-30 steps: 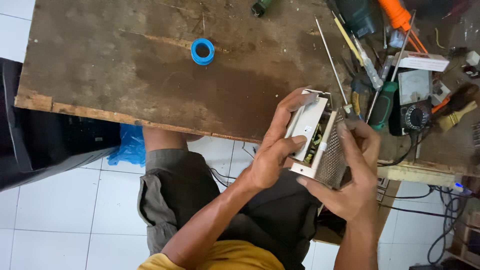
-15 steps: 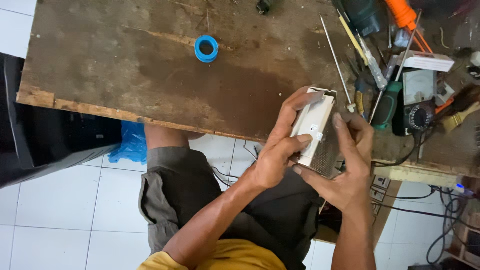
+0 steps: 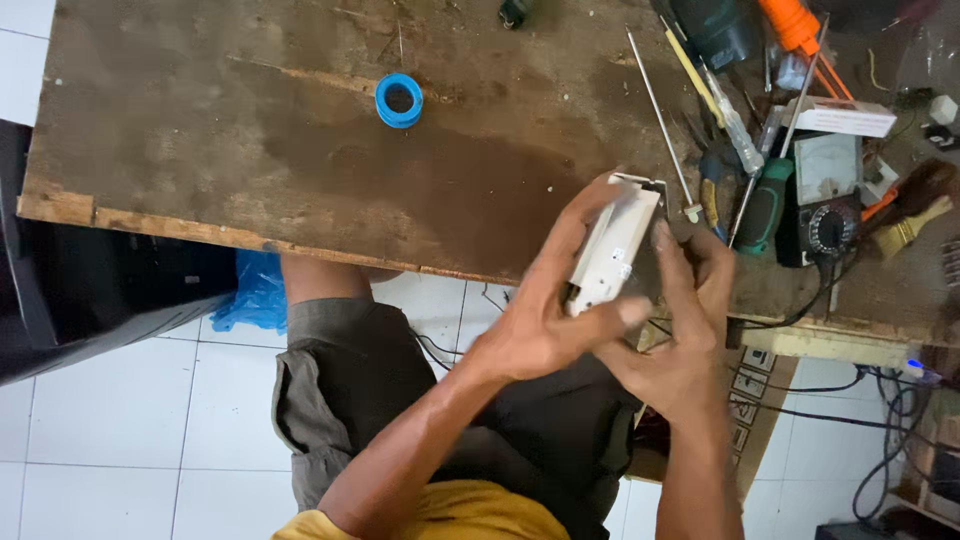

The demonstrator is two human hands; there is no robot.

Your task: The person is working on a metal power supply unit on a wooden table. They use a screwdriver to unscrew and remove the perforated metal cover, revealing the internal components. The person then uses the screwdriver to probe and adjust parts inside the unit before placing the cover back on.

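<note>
Both hands, left hand (image 3: 540, 335) & right hand (image 3: 680, 340), closed round white oblong metal box (image 3: 612, 248) w/ cover seemingly on, above worn wooden surface (image 3: 250, 150); blurry.

Person, seated: yellow shirt (image 3: 450, 515); grey-olive shorts (image 3: 350, 390), hem folded at the knee; both forearms bare, sleeveless to the elbow; no gloves, watch or rings visible on fingers (image 3: 600, 315).

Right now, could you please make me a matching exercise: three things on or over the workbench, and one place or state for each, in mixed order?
Things:
1. blue tape roll
2. pale metal box
3. analog meter

Places or states:
A. held between both hands at the bench's front edge
B. among the tools at the right end
C. lying alone on bare wood

Pairs: 1-C, 2-A, 3-B
</note>
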